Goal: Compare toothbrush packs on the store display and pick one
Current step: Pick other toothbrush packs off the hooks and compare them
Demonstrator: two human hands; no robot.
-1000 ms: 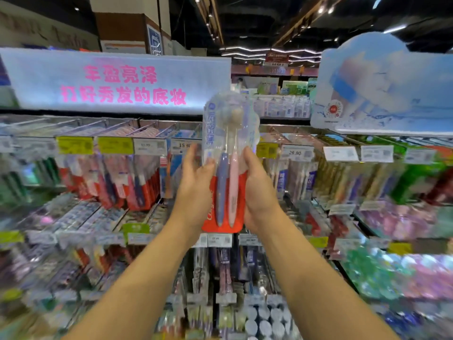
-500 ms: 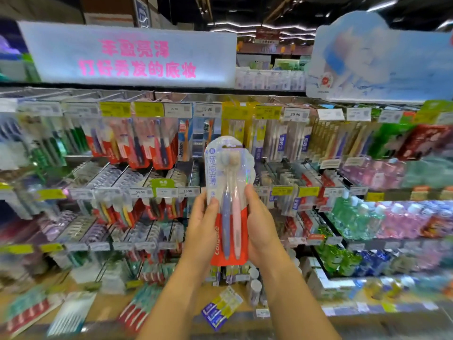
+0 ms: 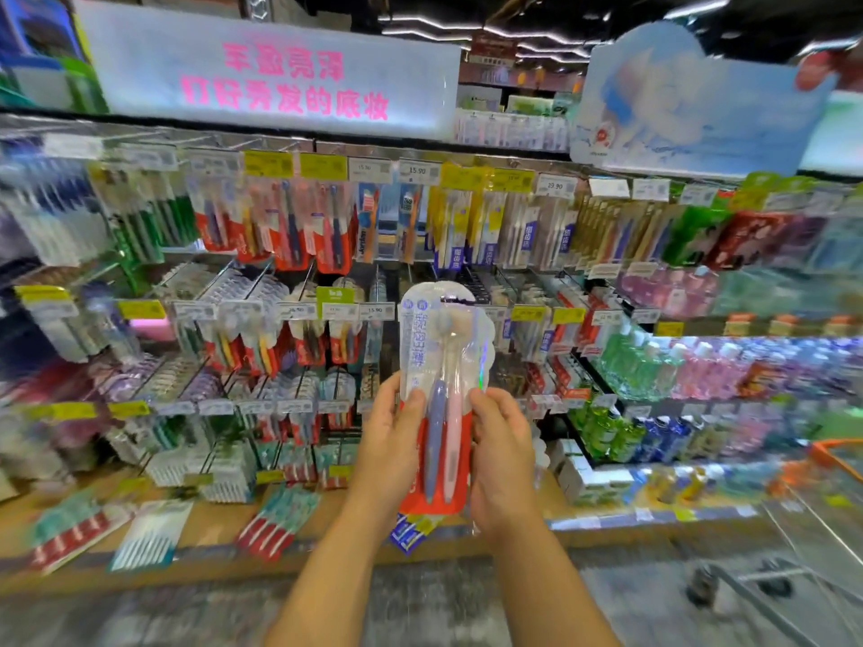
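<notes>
In front of the store display (image 3: 327,273) I hold upright one toothbrush pack (image 3: 441,389) with two brushes inside, one blue and one pink, my left hand (image 3: 390,448) grasping its left edge and my right hand (image 3: 502,455) its right edge, fingers closed on it.
</notes>
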